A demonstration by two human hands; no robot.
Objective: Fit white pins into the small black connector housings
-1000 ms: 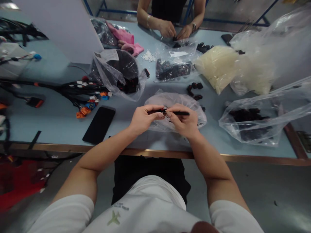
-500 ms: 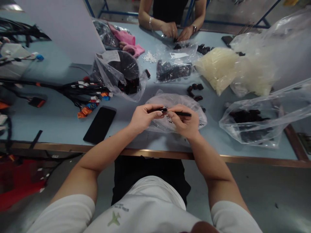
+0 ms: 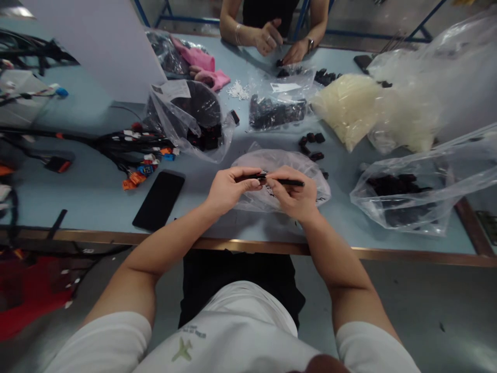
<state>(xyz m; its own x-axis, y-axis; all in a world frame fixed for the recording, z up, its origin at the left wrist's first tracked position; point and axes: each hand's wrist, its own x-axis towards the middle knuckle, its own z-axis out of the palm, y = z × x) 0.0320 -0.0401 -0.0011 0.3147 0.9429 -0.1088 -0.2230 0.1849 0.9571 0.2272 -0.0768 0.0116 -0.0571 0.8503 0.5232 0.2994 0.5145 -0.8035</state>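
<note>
My left hand is closed, thumb and fingers pinching a small black part, possibly a connector; much of it is hidden by the fingers. My right hand grips a slim black pen-like tool, whose left end meets the black part. Both hands are held over a clear plastic bag on the table, with small white pieces showing between them.
A black phone lies left of my hands, beside a wire harness with coloured connectors. Bags of black parts and a yellowish bag stand beyond. Loose black connectors lie nearby. Across the table is a co-worker's hand.
My hands keep almost the same pose, the tool still against the black part. Across the table, the co-worker's one hand has lifted away from the other.
</note>
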